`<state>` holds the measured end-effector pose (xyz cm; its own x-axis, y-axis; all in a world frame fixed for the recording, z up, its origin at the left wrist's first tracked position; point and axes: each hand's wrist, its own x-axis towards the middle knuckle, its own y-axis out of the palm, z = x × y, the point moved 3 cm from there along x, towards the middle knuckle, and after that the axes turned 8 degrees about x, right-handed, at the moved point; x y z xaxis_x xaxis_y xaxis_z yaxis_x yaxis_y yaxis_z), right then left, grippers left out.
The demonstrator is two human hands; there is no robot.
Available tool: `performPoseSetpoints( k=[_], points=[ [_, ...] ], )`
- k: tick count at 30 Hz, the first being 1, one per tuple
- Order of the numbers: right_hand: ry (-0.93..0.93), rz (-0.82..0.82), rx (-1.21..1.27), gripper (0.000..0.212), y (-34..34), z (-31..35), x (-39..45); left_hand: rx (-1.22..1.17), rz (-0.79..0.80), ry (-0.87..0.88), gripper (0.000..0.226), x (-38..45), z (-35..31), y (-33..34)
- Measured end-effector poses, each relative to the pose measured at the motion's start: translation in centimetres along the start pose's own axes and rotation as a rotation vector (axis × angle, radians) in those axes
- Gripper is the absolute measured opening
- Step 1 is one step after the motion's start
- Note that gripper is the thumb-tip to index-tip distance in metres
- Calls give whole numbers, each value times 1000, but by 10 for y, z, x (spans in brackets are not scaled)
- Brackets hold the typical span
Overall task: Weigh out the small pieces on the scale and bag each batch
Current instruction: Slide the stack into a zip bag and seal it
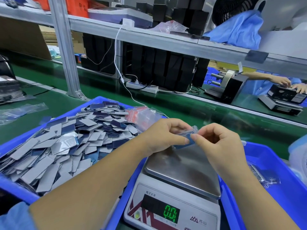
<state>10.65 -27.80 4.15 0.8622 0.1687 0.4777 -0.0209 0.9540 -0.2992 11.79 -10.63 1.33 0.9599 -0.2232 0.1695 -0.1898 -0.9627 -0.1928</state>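
Observation:
My left hand [163, 135] and my right hand [217, 140] meet above the far edge of the scale's steel pan [184, 170]. Between them they pinch a small clear bag [184, 136] with blue and grey pieces inside. The pan is bare and the green display [172, 213] reads 0.0. A heap of small grey and dark blue flat pieces [66, 141] fills the blue tray [15, 188] on the left. A stack of clear zip bags with red strips [141, 113] lies at that tray's far corner.
The scale sits in a second blue tray [282, 188] that holds filled clear bags [262, 175] on its right side. Beyond lie a green conveyor belt [191, 107], a white power strip [142, 86], black boxes under a shelf, and another person's hands [290, 84] at far right.

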Motion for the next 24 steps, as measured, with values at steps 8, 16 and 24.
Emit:
performPoseSetpoints(
  k=[8,16,24],
  points=[
    [-38,139,-21,35,1,1,-1,160,93,82,34,-1,2,9],
    [-97,139,4,36,1,-1,-1,86,66,93,26,-2,-1,4],
    [-174,124,-47,38,-2,5,-3,-39,110,22,17,-3,-4,7]
  ],
)
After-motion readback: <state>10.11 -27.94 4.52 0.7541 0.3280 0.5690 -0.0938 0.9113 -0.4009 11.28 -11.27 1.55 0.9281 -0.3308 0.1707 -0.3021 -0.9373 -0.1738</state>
